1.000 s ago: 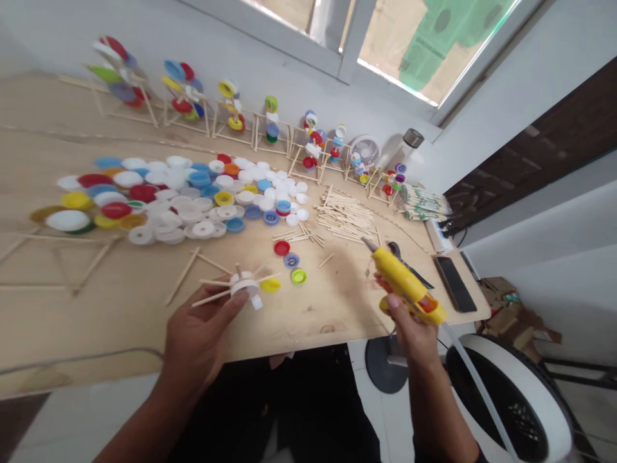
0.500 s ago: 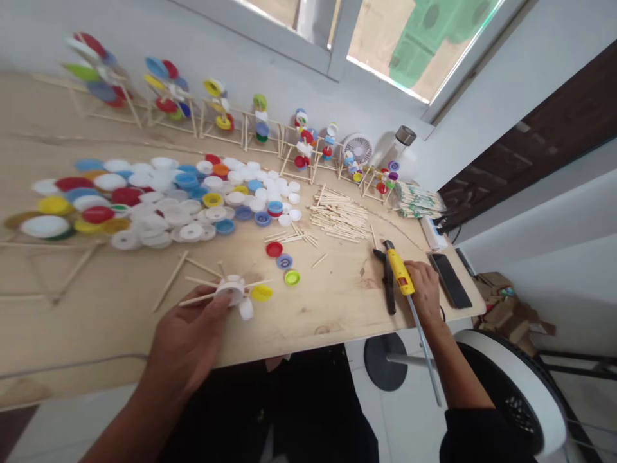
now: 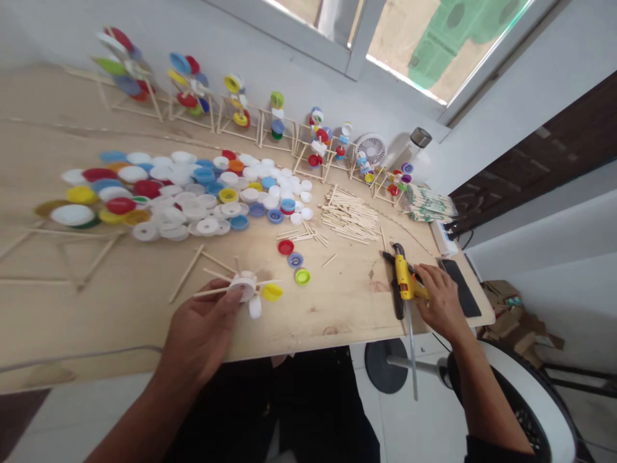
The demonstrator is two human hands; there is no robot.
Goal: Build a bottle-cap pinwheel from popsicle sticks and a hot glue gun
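My left hand (image 3: 207, 328) pinches a white bottle-cap hub (image 3: 242, 289) with thin sticks spreading out from it. A yellow cap (image 3: 272, 292) and a white cap (image 3: 255, 307) sit on two of its sticks. Over at the right, my right hand (image 3: 441, 299) has its fingers and thumb about the handle of a yellow glue gun (image 3: 405, 278); the palm side is hidden. A long glue stick (image 3: 412, 354) trails from the gun past the table edge. Black pliers (image 3: 397, 297) lie right beside the gun. Red (image 3: 286, 247), blue (image 3: 295, 260) and lime (image 3: 303, 276) caps lie between my hands.
Many loose bottle caps (image 3: 193, 206) cover the left middle of the table. Cut sticks (image 3: 349, 215) are heaped right of them. Finished cap wheels on stick frames (image 3: 277, 116) line the wall. A phone (image 3: 460, 287), power strip (image 3: 443, 238) and bottle (image 3: 412, 151) stand or lie at the right.
The view has shifted, so everything sits further right. The glue gun has turned more upright in view, with more of its handle showing. My left hand still holds the hub.
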